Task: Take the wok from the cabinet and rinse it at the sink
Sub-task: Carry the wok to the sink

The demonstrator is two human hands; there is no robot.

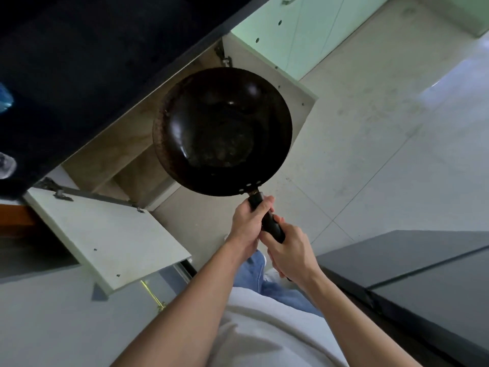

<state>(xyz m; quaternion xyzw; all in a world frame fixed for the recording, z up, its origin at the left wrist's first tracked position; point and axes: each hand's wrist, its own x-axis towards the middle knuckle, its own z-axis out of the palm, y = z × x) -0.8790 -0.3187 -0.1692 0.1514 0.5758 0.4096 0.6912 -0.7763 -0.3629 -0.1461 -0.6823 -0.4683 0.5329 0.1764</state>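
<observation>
A dark round wok with a black handle hangs in the air in front of the open cabinet, its inside facing me. My left hand grips the handle close to the bowl. My right hand grips the handle's end just behind it. Both cabinet doors stand open, one at the lower left and one behind the wok. The cabinet's wooden interior shows left of the wok. No sink is in view.
A dark countertop overhangs the cabinet at the upper left. Pale tiled floor spreads to the right. A dark grey appliance top sits at the lower right. More pale green cabinet fronts line the top.
</observation>
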